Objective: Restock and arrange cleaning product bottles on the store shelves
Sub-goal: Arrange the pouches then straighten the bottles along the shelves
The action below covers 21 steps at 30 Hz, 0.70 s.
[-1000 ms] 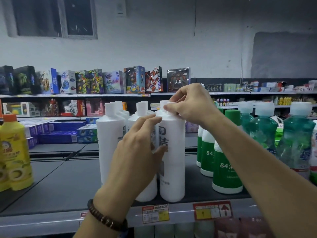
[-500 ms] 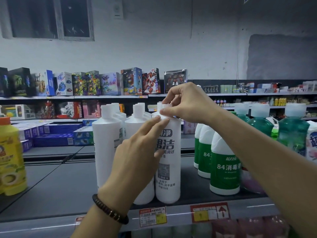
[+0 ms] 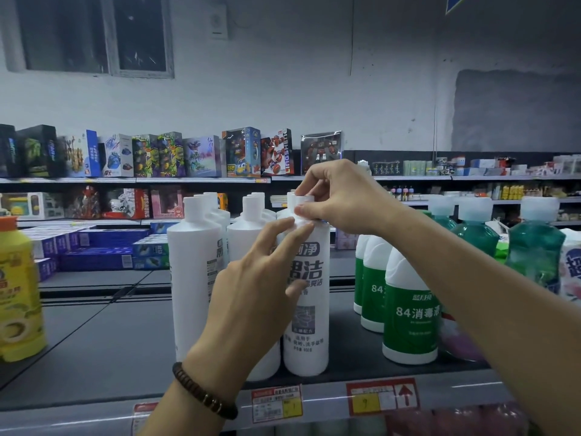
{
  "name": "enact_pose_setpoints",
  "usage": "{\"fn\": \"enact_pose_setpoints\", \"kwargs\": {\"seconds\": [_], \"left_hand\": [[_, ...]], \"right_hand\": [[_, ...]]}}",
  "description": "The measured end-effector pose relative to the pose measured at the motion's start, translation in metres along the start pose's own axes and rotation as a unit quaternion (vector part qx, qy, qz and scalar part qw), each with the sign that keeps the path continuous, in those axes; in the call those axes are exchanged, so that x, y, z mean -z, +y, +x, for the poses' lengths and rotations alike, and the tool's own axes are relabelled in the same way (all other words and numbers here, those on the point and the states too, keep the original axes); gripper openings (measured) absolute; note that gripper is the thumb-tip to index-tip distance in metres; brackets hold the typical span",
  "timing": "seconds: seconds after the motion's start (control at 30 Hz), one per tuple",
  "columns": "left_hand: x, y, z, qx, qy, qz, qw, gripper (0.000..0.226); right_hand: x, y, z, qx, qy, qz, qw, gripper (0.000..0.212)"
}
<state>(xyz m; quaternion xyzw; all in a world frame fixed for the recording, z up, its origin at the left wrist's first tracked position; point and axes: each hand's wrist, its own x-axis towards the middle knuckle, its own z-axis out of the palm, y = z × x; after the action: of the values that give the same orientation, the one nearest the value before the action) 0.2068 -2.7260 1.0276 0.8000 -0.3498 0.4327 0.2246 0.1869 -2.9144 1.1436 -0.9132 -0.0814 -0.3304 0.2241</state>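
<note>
A tall white cleaner bottle (image 3: 309,309) with dark lettering stands upright at the shelf's front, label facing me. My right hand (image 3: 339,196) pinches its cap from above. My left hand (image 3: 254,287), with a bead bracelet on the wrist, rests its fingers against the bottle's shoulder and left side. Two more rows of white bottles (image 3: 195,272) stand just left of it; my left hand covers much of the middle row.
Green-and-white disinfectant bottles (image 3: 408,316) stand to the right, with green transparent bottles (image 3: 534,247) behind them. A yellow bottle (image 3: 17,294) is at the far left. The dark shelf (image 3: 103,341) has price tags (image 3: 276,401) on its front rail. Toy boxes fill far shelves.
The front white bottle has been turned so its printed label faces me. My left fingers slid up toward its shoulder; my right hand stays on the cap.
</note>
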Motion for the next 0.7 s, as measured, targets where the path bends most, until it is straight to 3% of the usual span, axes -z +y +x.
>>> {"fn": "enact_pose_setpoints", "kwargs": {"seconds": [0.23, 0.43, 0.7], "left_hand": [[0.033, -0.021, -0.008, 0.072, 0.037, 0.006, 0.997, 0.074], [0.039, -0.036, -0.017, 0.078, 0.007, 0.061, 0.995, 0.08], [0.041, -0.051, -0.023, 0.062, 0.01, 0.013, 0.998, 0.075]], "right_hand": [[-0.007, -0.024, 0.017, 0.046, 0.044, -0.021, 0.998, 0.027], [-0.027, -0.047, 0.043, 0.055, -0.023, -0.082, 0.995, 0.044], [-0.035, -0.058, 0.053, 0.056, -0.064, -0.094, 0.992, 0.038]]}}
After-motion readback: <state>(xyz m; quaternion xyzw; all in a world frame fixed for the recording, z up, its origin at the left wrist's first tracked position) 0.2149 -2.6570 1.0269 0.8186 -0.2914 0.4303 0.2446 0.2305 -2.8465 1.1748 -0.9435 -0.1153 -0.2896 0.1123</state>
